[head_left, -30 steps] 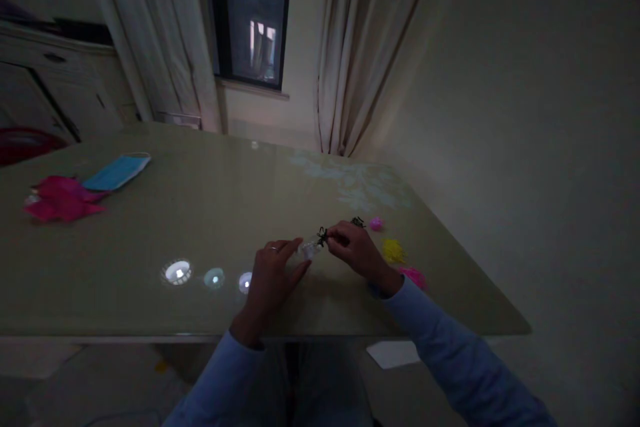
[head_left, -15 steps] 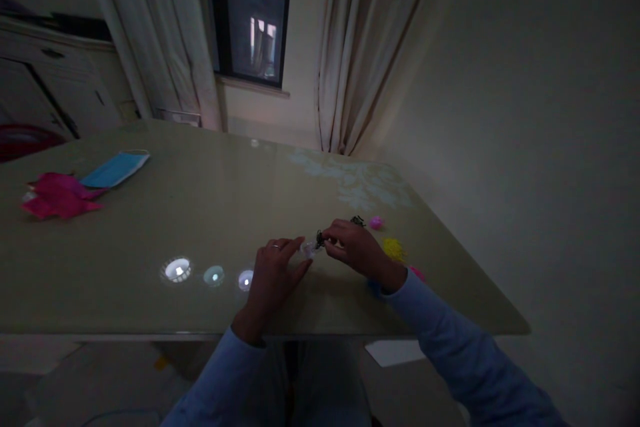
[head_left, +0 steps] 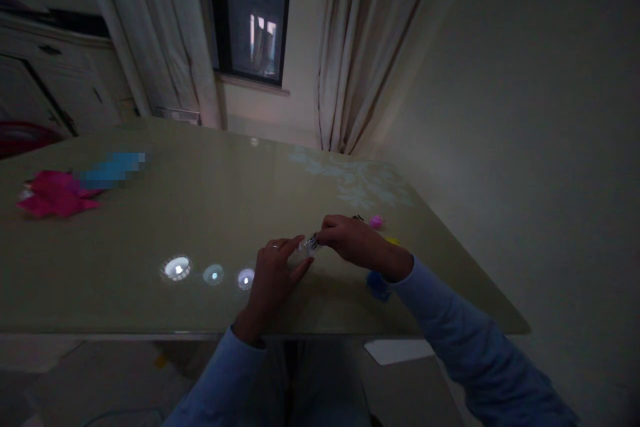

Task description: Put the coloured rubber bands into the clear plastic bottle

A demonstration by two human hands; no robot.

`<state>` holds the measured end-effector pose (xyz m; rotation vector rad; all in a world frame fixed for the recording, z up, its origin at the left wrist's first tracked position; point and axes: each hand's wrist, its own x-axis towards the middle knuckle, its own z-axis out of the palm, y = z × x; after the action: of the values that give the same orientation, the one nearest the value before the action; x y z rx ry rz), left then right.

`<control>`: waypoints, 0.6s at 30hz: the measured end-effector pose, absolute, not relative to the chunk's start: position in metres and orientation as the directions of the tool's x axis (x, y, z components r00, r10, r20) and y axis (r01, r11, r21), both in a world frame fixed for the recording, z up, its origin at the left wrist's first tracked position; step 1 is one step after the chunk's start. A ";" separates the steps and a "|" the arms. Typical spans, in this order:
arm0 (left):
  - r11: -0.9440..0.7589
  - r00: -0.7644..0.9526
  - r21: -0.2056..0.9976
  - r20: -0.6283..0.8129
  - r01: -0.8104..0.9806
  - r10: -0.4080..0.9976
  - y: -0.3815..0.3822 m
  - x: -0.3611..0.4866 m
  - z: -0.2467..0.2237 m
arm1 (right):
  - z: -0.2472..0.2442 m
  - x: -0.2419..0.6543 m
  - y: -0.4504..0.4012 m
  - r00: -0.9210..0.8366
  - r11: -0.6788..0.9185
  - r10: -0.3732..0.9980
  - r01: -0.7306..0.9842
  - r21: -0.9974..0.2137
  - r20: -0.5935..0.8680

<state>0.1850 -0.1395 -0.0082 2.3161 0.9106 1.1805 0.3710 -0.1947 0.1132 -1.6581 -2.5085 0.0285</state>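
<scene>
A small clear container [head_left: 306,247] lies on its side on the table, held between the thumb and index finger of my left hand [head_left: 277,273]. At its right end, my right hand [head_left: 350,239] pinches a small dark bundle [head_left: 313,241], part of which shows at or inside the container's mouth. Partly behind my right hand lie another dark bundle [head_left: 358,218], a pink bundle [head_left: 377,221] and a yellow one [head_left: 393,241]. A blue bundle [head_left: 379,285] rests below my right wrist.
On the left of the table [head_left: 210,200] lie a crumpled pink-red wrapper [head_left: 57,194] and a blurred blue item [head_left: 114,169]. Round light reflections show on the glossy top. Curtains and a window stand behind; a wall runs along the right.
My right hand has moved slightly left and the dark bundle is now at the container's mouth. My right forearm has shifted, uncovering the blue bundle and covering most of the yellow one.
</scene>
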 end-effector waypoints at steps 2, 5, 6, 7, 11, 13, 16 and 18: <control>-0.713 0.424 0.612 0.576 0.343 0.699 -0.140 0.185 -0.009 | 0.115 0.370 -0.194 -0.394 0.401 0.915 0.911 -0.094 0.085; -0.700 0.397 0.644 0.581 0.309 0.711 -0.140 0.185 -0.011 | 0.118 0.370 -0.194 -0.398 0.409 0.912 0.905 -0.118 0.100; -0.696 0.389 0.652 0.582 0.302 0.714 -0.140 0.185 -0.011 | 0.120 0.370 -0.194 -0.402 0.415 0.908 0.900 -0.131 0.115; -0.693 0.384 0.657 0.582 0.297 0.717 -0.141 0.186 -0.012 | 0.121 0.370 -0.194 -0.407 0.424 0.904 0.893 -0.147 0.133; -0.684 0.383 0.678 0.576 0.271 0.722 -0.142 0.186 -0.011 | 0.125 0.371 -0.193 -0.417 0.447 0.892 0.870 -0.207 0.174; -0.681 0.381 0.685 0.575 0.260 0.724 -0.143 0.187 -0.011 | 0.126 0.371 -0.192 -0.403 0.435 0.897 0.874 -0.216 0.180; -0.675 0.372 0.698 0.576 0.241 0.728 -0.144 0.187 -0.011 | 0.129 0.372 -0.192 -0.382 0.425 0.901 0.873 -0.241 0.204; -0.666 0.358 0.711 0.576 0.225 0.735 -0.145 0.187 -0.011 | 0.132 0.372 -0.193 -0.376 0.427 0.900 0.863 -0.271 0.220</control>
<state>0.1867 -0.1449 -0.0113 2.1016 0.8311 1.2830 0.3721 -0.1934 0.1317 -1.5137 -2.3538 0.1581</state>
